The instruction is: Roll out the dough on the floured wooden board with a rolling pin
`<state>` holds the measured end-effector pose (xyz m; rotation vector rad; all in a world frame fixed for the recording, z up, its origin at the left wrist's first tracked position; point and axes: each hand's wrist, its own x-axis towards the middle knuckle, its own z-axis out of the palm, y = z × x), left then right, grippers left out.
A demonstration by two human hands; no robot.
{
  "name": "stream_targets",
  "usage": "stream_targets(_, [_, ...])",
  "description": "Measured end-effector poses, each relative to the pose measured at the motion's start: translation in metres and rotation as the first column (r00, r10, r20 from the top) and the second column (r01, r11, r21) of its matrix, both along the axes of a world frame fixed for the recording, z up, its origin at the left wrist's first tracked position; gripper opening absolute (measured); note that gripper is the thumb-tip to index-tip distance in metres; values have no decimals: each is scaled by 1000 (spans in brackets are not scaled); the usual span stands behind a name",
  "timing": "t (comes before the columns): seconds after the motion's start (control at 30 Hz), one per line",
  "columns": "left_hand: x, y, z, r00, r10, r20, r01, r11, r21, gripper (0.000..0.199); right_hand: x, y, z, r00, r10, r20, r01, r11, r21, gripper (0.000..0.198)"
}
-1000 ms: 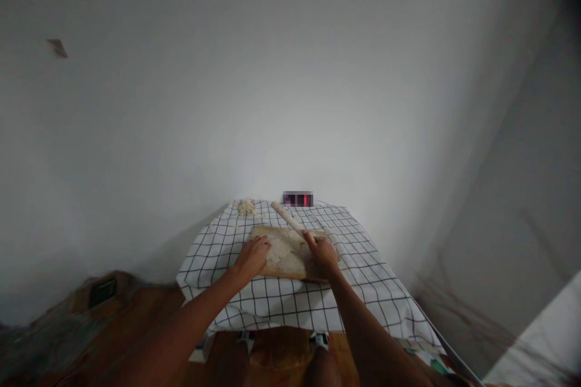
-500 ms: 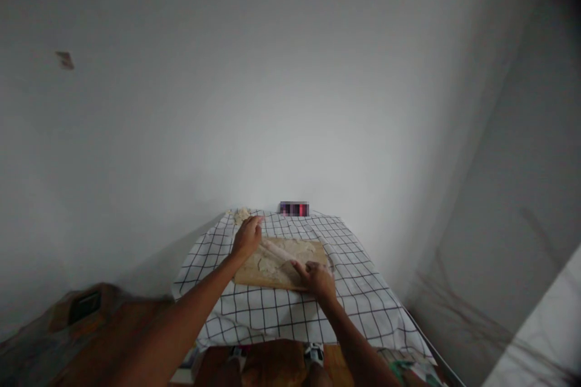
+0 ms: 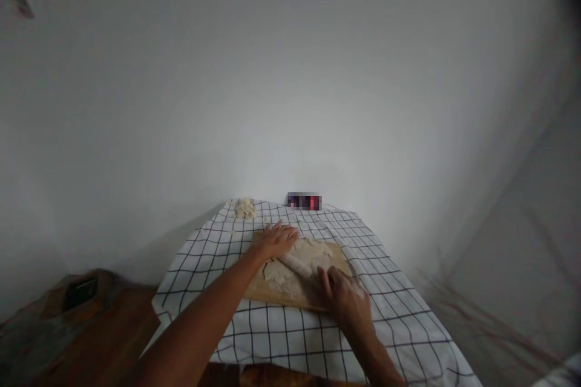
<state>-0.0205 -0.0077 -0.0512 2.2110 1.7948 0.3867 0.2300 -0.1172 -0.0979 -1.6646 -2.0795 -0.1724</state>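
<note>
From close above the near edge of the tabletop (image 3: 385, 290), the single head camera looks forward and down, facing the white wall (image 3: 290, 84) beyond the far edge.

Dim, greyish light here, brightest midway across the plain white wall (image 3: 299, 109); soft shadow left of the black-gridded white cloth (image 3: 290, 326), far right corner swallowed in black, dark-and-red rectangular object (image 3: 304, 201) pixelated, fine detail smeared.

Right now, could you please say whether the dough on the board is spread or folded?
Spread: the dough lies as a flat, ragged sheet on the board, beneath the rolling pin.
</note>
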Motion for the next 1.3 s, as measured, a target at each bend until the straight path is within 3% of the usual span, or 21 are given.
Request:
stream_targets(0.1, [8, 10, 8, 1000, -24, -8, 23, 999, -47, 68, 2, 5, -10, 999, -9, -51, 11, 999, 41, 39])
stream_targets(0.27, [15, 21, 15, 995, -78, -68, 72, 994, -79, 70, 7, 5, -15, 999, -46, -11, 45, 996, -77, 37])
stream_targets(0.47, [12, 22, 2, 993, -108, -40, 108, 994, -23, 64, 15, -7, -21, 997, 10, -73, -11, 1000, -17, 41])
stream_targets(0.7, [-10, -4, -21, 995, -100, 1, 99, 988, 122, 59, 25, -26, -28, 998, 50, -46, -48, 998, 50, 51])
stream_targets(0.97, [-22, -37, -22, 999, -44, -22, 48, 972, 230, 56, 20, -33, -22, 999, 46, -11, -46, 999, 1, 46])
stream_targets(1.2, [-36, -71, -14, 988, -102, -112, 131, 946, 298, 58, 7, -28, -18, 998, 47, -41, -46, 999, 23, 47])
stream_targets(1.3, [-41, -88, -11, 976, -139, -166, 182, 943, 280, 59, -4, -28, -13, 995, 100, -3, -100, 994, 43, 36])
